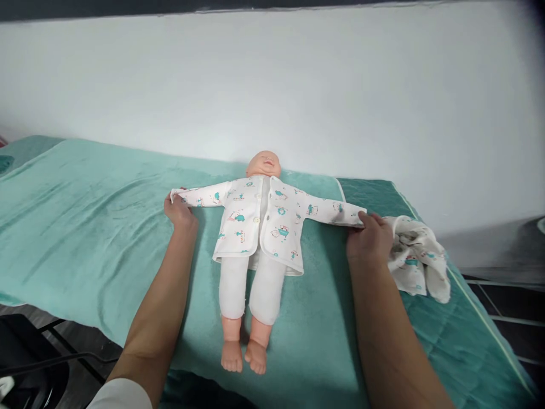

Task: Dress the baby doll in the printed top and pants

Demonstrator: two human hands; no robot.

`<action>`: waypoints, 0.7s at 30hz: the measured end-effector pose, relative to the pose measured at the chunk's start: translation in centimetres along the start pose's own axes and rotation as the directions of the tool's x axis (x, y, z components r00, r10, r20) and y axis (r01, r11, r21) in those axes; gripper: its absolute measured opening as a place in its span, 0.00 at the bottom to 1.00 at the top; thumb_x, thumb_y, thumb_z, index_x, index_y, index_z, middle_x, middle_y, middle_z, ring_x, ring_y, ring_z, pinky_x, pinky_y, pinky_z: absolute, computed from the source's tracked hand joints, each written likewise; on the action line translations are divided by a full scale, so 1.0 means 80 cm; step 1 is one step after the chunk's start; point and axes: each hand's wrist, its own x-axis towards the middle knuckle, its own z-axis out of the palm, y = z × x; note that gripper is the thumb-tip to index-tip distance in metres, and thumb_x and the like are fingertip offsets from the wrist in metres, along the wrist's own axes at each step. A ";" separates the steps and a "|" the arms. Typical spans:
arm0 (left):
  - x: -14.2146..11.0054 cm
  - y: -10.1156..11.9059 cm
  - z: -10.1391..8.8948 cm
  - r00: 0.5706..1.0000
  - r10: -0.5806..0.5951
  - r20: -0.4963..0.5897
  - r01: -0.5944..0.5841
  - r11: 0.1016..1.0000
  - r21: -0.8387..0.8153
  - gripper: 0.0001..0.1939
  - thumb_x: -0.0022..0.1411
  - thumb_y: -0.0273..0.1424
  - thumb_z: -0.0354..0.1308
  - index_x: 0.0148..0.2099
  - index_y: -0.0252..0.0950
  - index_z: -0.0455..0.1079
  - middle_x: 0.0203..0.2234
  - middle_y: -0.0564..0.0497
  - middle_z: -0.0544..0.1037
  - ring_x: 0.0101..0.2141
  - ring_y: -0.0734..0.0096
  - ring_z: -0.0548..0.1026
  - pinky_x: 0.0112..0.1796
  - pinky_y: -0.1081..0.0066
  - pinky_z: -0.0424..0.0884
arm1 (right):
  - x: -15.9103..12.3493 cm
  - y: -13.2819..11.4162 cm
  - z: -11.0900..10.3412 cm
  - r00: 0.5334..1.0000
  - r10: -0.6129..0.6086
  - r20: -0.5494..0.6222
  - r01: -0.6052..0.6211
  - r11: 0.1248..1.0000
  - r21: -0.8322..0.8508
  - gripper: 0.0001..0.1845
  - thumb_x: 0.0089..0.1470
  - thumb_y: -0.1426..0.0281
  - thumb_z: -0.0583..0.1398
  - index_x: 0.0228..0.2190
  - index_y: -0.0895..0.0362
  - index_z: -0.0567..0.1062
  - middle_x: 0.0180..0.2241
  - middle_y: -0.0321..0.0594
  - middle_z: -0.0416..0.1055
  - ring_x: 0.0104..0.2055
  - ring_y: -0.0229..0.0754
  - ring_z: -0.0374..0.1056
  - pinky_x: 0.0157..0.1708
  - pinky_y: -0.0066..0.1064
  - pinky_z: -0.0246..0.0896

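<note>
A baby doll [264, 165] lies on its back with its head toward the wall and bare feet toward me. It wears a white printed jacket [279, 221], unfastened down the front, over white leggings [268, 289]. Both jacket sleeves are stretched out sideways. My left hand [181, 210] pinches the end of the sleeve on the left. At the other cuff, my right hand [371, 236] grips the sleeve on the right. The doll's hands are hidden from view.
A crumpled printed garment [419, 258] lies just right of my right hand. Beneath everything spreads a green bed cover [106, 227], with a darker quilted part [451, 341] at the right. A white wall [272, 85] rises behind. A black chair [29, 358] stands at lower left.
</note>
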 end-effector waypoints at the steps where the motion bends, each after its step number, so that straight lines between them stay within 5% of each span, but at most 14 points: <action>1: -0.001 0.000 0.000 1.000 0.020 -0.015 -0.020 1.000 0.007 0.08 0.68 0.21 0.47 0.45 0.37 0.63 0.37 0.51 0.77 0.37 0.76 0.77 0.44 0.68 0.76 | -0.007 -0.003 0.001 0.991 -0.125 -0.038 0.121 0.987 -0.102 0.18 0.49 0.75 0.65 0.42 0.52 0.70 0.45 0.37 0.72 0.51 0.41 0.73 0.59 0.39 0.69; 4: -0.001 0.002 0.000 0.992 0.098 -0.077 -0.092 0.993 0.079 0.09 0.65 0.20 0.50 0.45 0.38 0.63 0.40 0.51 0.75 0.40 0.74 0.77 0.48 0.67 0.75 | -0.045 -0.017 0.020 0.939 -0.334 0.076 0.339 0.876 -0.342 0.25 0.49 0.69 0.67 0.50 0.53 0.71 0.57 0.46 0.68 0.62 0.46 0.65 0.67 0.44 0.56; 8: -0.007 0.005 -0.003 0.941 0.328 -0.078 -0.289 0.903 0.318 0.16 0.58 0.16 0.51 0.46 0.39 0.65 0.47 0.50 0.72 0.52 0.70 0.72 0.60 0.65 0.65 | -0.110 -0.040 0.075 0.884 -0.201 0.422 0.353 0.879 -0.320 0.20 0.55 0.62 0.63 0.49 0.54 0.74 0.49 0.43 0.74 0.52 0.46 0.72 0.51 0.43 0.69; 12: -0.021 0.008 -0.002 0.843 0.528 0.102 -0.512 0.728 0.456 0.20 0.57 0.17 0.50 0.50 0.39 0.66 0.52 0.48 0.71 0.58 0.68 0.67 0.65 0.62 0.56 | -0.143 -0.062 0.139 0.824 -0.144 0.548 0.430 0.790 -0.438 0.12 0.60 0.60 0.59 0.39 0.55 0.75 0.36 0.38 0.75 0.37 0.41 0.71 0.41 0.36 0.66; 18: -0.041 0.002 0.003 0.780 0.480 0.402 -0.620 0.677 0.395 0.14 0.63 0.21 0.48 0.44 0.39 0.71 0.44 0.50 0.76 0.50 0.67 0.73 0.57 0.65 0.65 | -0.136 -0.073 0.208 0.799 0.130 0.587 0.459 0.499 -0.735 0.13 0.56 0.64 0.63 0.25 0.53 0.65 0.25 0.37 0.67 0.31 0.44 0.62 0.37 0.36 0.57; 21: -0.048 0.001 0.006 0.785 0.405 0.469 -0.592 0.714 0.374 0.13 0.63 0.21 0.48 0.42 0.39 0.73 0.40 0.51 0.77 0.44 0.68 0.74 0.50 0.68 0.68 | -0.133 -0.070 0.218 0.800 0.130 0.586 0.463 0.487 -0.740 0.15 0.55 0.72 0.61 0.21 0.52 0.62 0.21 0.36 0.62 0.29 0.45 0.59 0.36 0.36 0.55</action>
